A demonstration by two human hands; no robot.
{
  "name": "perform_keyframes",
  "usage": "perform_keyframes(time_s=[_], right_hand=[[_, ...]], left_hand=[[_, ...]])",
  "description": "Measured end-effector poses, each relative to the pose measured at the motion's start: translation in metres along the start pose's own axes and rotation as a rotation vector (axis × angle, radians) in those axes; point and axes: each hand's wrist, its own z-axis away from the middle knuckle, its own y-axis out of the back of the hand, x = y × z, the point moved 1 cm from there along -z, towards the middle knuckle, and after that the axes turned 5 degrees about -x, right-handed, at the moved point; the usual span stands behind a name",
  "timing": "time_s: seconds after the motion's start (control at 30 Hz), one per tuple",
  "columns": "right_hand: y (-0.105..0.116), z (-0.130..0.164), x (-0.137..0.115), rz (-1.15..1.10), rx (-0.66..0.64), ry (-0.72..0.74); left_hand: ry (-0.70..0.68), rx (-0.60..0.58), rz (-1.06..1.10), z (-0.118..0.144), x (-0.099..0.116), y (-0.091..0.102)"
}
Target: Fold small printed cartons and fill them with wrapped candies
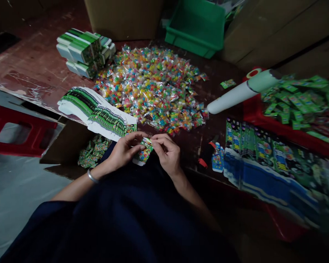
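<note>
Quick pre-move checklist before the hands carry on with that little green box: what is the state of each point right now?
1. Small green box held by both hands: ok; left hand and right hand pinch it.
2. Box flap fully closed: cannot tell; fingers cover it.
3. Candy packets in supply: ok; a large pile lies on the table.
4. Flat box blanks at hand: ok; fanned out beside the left hand.
5. Carton below the table edge holds filled boxes: ok.
6. Box contents: cannot tell.
</note>
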Motion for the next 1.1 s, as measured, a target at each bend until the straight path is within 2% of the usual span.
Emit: perform_keyframes(time_s=[0.13, 0.17, 0.23, 0.27, 0.37, 0.43, 0.53, 0.67, 0.73, 0.8, 0.93, 1.0, 1.1], right_hand=[[0.019, -0.008, 0.02, 0.003, -0.075, -0.065], [0.029, -0.015, 0.029, 0.045, 0.006, -0.111], [0.052, -0.032, 0.049, 0.239, 0.309, -0.195], [0.062, -0.041, 0.06, 0.357, 0.366, -0.244], [0.077, -0.063, 0.087, 0.53, 0.313, -0.367], [0.077, -0.069, 0.099, 0.514, 0.296, -0.372], [0.074, -0.07, 0.107, 0.36, 0.346, -0.303], [0.084, -0.064, 0.097, 0.117, 0.352, -0.255], [0.091, -0.058, 0.078, 0.039, 0.271, -0.249], [0.097, -0.052, 0.052, 0.0, 0.099, -0.236], [0.097, -0.049, 0.003, 0.02, -0.232, -0.191], [0.095, -0.053, -0.01, 0.079, -0.364, -0.148], [0.09, -0.062, -0.015, 0.167, -0.531, -0.081]], left_hand=[[0.03, 0.0, 0.034, -0.001, 0.004, 0.003], [0.036, 0.009, 0.042, -0.002, 0.005, 0.003], [0.046, 0.027, 0.077, -0.004, 0.007, 0.005], [0.051, 0.032, 0.101, -0.006, 0.006, 0.005], [0.063, 0.061, 0.128, -0.009, 0.002, 0.005], [0.067, 0.086, 0.114, -0.01, -0.001, 0.006], [0.09, 0.088, 0.168, -0.01, -0.004, 0.009], [0.182, 0.086, 0.252, -0.011, -0.006, 0.016], [0.234, 0.066, 0.259, -0.012, -0.008, 0.018], [0.245, 0.022, 0.235, -0.014, -0.01, 0.019], [0.162, -0.043, 0.071, -0.015, -0.012, 0.022], [0.122, -0.077, -0.008, -0.016, -0.011, 0.023], [0.096, -0.159, -0.066, -0.015, -0.006, 0.024]])
